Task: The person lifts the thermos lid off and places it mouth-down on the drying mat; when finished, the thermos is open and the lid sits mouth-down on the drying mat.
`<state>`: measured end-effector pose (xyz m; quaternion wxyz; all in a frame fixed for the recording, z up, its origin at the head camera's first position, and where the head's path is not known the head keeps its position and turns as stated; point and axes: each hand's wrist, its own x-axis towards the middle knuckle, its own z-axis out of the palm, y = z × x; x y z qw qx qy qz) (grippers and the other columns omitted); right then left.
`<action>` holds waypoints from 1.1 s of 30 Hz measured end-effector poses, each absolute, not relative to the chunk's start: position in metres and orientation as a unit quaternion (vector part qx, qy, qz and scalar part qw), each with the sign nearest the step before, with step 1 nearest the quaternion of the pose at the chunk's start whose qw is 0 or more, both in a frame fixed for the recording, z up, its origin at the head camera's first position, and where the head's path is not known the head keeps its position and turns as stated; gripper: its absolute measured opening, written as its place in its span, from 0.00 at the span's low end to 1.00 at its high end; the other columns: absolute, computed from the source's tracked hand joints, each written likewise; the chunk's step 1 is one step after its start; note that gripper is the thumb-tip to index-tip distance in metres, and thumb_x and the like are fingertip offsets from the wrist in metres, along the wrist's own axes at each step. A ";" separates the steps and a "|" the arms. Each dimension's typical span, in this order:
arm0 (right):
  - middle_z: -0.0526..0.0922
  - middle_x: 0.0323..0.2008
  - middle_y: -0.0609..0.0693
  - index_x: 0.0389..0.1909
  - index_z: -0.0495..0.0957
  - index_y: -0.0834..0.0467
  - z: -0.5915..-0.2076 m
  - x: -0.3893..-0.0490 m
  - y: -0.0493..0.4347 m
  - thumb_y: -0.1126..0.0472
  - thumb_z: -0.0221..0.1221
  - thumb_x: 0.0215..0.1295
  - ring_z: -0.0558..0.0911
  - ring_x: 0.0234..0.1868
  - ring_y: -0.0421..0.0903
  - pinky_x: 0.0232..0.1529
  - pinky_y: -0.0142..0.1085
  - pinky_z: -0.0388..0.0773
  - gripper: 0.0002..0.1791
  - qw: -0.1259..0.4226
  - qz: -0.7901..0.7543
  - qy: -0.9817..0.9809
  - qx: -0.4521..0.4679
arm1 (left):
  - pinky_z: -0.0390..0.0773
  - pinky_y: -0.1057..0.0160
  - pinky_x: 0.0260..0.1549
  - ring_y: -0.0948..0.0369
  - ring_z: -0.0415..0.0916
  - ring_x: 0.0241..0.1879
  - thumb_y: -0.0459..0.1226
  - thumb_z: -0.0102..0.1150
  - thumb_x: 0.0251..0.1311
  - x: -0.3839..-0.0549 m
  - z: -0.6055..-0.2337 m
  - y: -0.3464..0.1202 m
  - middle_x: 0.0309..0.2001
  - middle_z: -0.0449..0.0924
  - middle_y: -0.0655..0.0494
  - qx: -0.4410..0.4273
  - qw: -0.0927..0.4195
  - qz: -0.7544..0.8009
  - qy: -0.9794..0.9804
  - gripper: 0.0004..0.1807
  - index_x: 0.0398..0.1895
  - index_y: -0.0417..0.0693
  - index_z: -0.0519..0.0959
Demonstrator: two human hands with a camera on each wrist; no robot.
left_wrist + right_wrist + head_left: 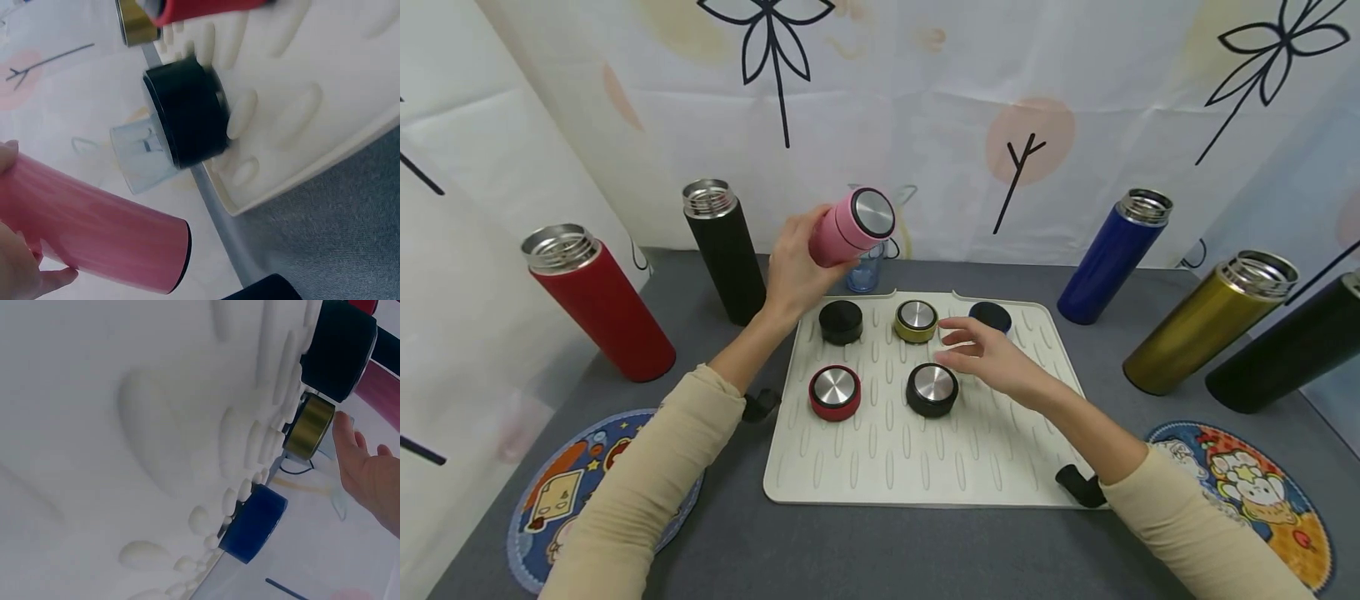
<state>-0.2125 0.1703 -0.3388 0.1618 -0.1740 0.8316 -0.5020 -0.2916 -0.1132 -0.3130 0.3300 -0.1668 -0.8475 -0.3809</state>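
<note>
My left hand [797,265] grips a pink thermos bottle [842,232] above the back of a white ribbed mat [880,475]. The bottle leans to the right and wears its pink lid with a silver top. Over the mat hovers my right hand [992,358], empty, its fingers loosely bent beside the gold lid [916,320]. A black lid with a silver top [933,388] sits just in front of those fingers. Partly behind this hand is the dark blue lid [990,316]. A plain black lid [841,322] and a red lid [835,392] stand farther left.
Lidless bottles stand around the mat: red [602,308] and black [726,258] on the left, blue [1112,262], gold [1206,329] and dark green [1288,350] on the right. A clear bluish cup [867,273] is behind the mat. Round cartoon mats [1292,533] lie at both sides.
</note>
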 end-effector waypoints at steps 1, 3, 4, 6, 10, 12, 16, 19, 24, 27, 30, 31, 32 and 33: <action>0.65 0.62 0.63 0.71 0.56 0.60 -0.338 -0.213 0.171 0.52 0.58 0.68 0.68 0.62 0.58 0.58 0.52 0.67 0.35 0.160 -0.516 0.825 -0.167 | 0.71 0.50 0.52 0.50 0.68 0.55 0.38 0.76 0.43 -0.289 -0.313 -0.111 0.54 0.72 0.46 -0.171 0.330 -0.376 -0.849 0.38 0.61 0.48 0.71; 0.65 0.61 0.63 0.70 0.56 0.60 -0.336 -0.214 0.171 0.53 0.56 0.69 0.68 0.62 0.58 0.58 0.49 0.69 0.34 0.156 -0.545 0.809 -0.154 | 0.72 0.48 0.51 0.49 0.69 0.54 0.38 0.77 0.42 -0.284 -0.313 -0.108 0.52 0.73 0.45 -0.185 0.333 -0.364 -0.850 0.39 0.61 0.48 0.71; 0.65 0.61 0.63 0.70 0.56 0.60 -0.335 -0.215 0.172 0.53 0.56 0.70 0.68 0.62 0.58 0.58 0.47 0.70 0.33 0.154 -0.561 0.800 -0.148 | 0.72 0.48 0.51 0.49 0.69 0.54 0.38 0.77 0.42 -0.282 -0.313 -0.105 0.52 0.73 0.45 -0.192 0.333 -0.358 -0.851 0.39 0.61 0.49 0.71; 0.64 0.60 0.64 0.70 0.56 0.61 -0.332 -0.216 0.172 0.55 0.54 0.71 0.67 0.62 0.59 0.56 0.45 0.72 0.32 0.152 -0.594 0.778 -0.140 | 0.72 0.47 0.50 0.49 0.69 0.54 0.39 0.77 0.42 -0.276 -0.311 -0.101 0.52 0.73 0.46 -0.206 0.332 -0.340 -0.855 0.39 0.61 0.51 0.71; 0.60 0.63 0.65 0.71 0.52 0.64 -0.325 -0.215 0.171 0.56 0.49 0.74 0.64 0.64 0.62 0.55 0.45 0.73 0.31 0.147 -0.645 0.738 -0.132 | 0.73 0.46 0.47 0.50 0.69 0.54 0.39 0.77 0.41 -0.266 -0.310 -0.092 0.52 0.73 0.47 -0.243 0.339 -0.299 -0.858 0.39 0.61 0.53 0.72; 0.58 0.64 0.65 0.71 0.50 0.65 -0.321 -0.214 0.169 0.55 0.47 0.75 0.62 0.65 0.63 0.54 0.46 0.73 0.31 0.144 -0.670 0.717 -0.129 | 0.74 0.45 0.45 0.49 0.69 0.54 0.39 0.77 0.41 -0.261 -0.310 -0.088 0.52 0.73 0.47 -0.261 0.345 -0.278 -0.858 0.39 0.60 0.52 0.72; 0.57 0.65 0.66 0.71 0.48 0.64 -0.312 -0.210 0.167 0.53 0.46 0.75 0.61 0.65 0.63 0.53 0.48 0.74 0.33 0.133 -0.716 0.676 -0.118 | 0.75 0.45 0.45 0.48 0.69 0.53 0.39 0.77 0.40 -0.253 -0.312 -0.081 0.52 0.74 0.47 -0.284 0.359 -0.233 -0.858 0.38 0.59 0.51 0.74; 0.57 0.65 0.65 0.72 0.48 0.62 -0.307 -0.207 0.164 0.53 0.48 0.74 0.62 0.65 0.63 0.51 0.49 0.75 0.33 0.126 -0.737 0.654 -0.112 | 0.73 0.46 0.49 0.48 0.70 0.52 0.38 0.77 0.39 -0.248 -0.312 -0.077 0.51 0.74 0.46 -0.292 0.369 -0.194 -0.861 0.37 0.58 0.51 0.75; 0.56 0.66 0.61 0.70 0.49 0.62 -0.301 -0.203 0.158 0.55 0.50 0.72 0.63 0.65 0.62 0.49 0.50 0.76 0.33 0.113 -0.758 0.635 -0.099 | 0.68 0.49 0.53 0.48 0.69 0.52 0.38 0.76 0.40 -0.239 -0.314 -0.069 0.51 0.74 0.45 -0.306 0.379 -0.122 -0.865 0.35 0.57 0.51 0.76; 0.56 0.65 0.61 0.71 0.48 0.62 -0.298 -0.202 0.154 0.57 0.52 0.72 0.64 0.64 0.61 0.48 0.49 0.77 0.34 0.110 -0.760 0.636 -0.082 | 0.67 0.48 0.52 0.48 0.68 0.52 0.38 0.76 0.41 -0.234 -0.315 -0.064 0.52 0.74 0.44 -0.316 0.383 -0.090 -0.863 0.35 0.58 0.51 0.75; 0.59 0.62 0.61 0.71 0.48 0.63 -0.296 -0.201 0.152 0.60 0.53 0.71 0.68 0.61 0.59 0.47 0.47 0.77 0.34 0.109 -0.756 0.642 -0.066 | 0.67 0.46 0.51 0.47 0.68 0.53 0.37 0.75 0.41 -0.230 -0.316 -0.060 0.51 0.74 0.44 -0.324 0.394 -0.077 -0.857 0.34 0.57 0.51 0.76; 0.60 0.60 0.61 0.70 0.48 0.63 -0.296 -0.201 0.152 0.61 0.53 0.70 0.70 0.59 0.58 0.47 0.47 0.78 0.34 0.108 -0.754 0.645 -0.061 | 0.67 0.46 0.51 0.47 0.68 0.53 0.37 0.75 0.41 -0.229 -0.316 -0.059 0.51 0.74 0.43 -0.327 0.397 -0.075 -0.854 0.34 0.57 0.51 0.76; 0.62 0.59 0.61 0.70 0.49 0.64 -0.295 -0.200 0.151 0.62 0.53 0.70 0.72 0.57 0.57 0.47 0.46 0.78 0.33 0.107 -0.754 0.646 -0.058 | 0.68 0.46 0.50 0.47 0.68 0.52 0.37 0.75 0.42 -0.229 -0.316 -0.059 0.51 0.74 0.44 -0.330 0.400 -0.075 -0.852 0.33 0.57 0.51 0.75; 0.63 0.58 0.60 0.69 0.50 0.64 -0.295 -0.199 0.151 0.62 0.54 0.69 0.73 0.54 0.56 0.46 0.46 0.78 0.33 0.105 -0.753 0.648 -0.055 | 0.68 0.46 0.50 0.47 0.68 0.52 0.38 0.75 0.42 -0.228 -0.317 -0.058 0.51 0.74 0.44 -0.331 0.403 -0.073 -0.850 0.33 0.56 0.51 0.75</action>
